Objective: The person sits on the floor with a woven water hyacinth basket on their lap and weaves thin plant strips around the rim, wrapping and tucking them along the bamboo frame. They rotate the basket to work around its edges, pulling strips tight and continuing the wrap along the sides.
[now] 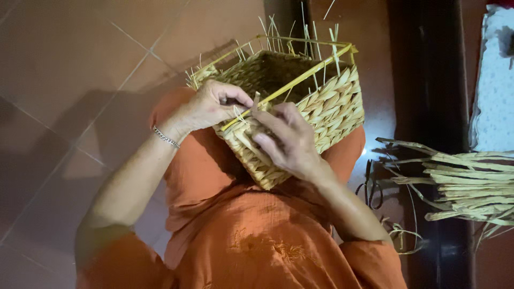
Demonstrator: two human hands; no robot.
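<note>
A rectangular woven straw basket (329,104) with a yellow frame rim rests tilted on my lap, over orange clothing. Loose straw ends stick up from its rim. My left hand (211,104), with a silver bracelet on its wrist, pinches a straw strand at the basket's near corner. My right hand (286,139) presses against the basket's near side wall, fingers gripping a strand of the weave by the same corner. Both hands meet at the rim.
A bundle of dried flat straw strips (471,184) lies on the floor to the right. A dark wooden furniture edge (428,69) stands behind it. Brown floor tiles (69,64) spread to the left. A white patterned cloth (495,80) is at far right.
</note>
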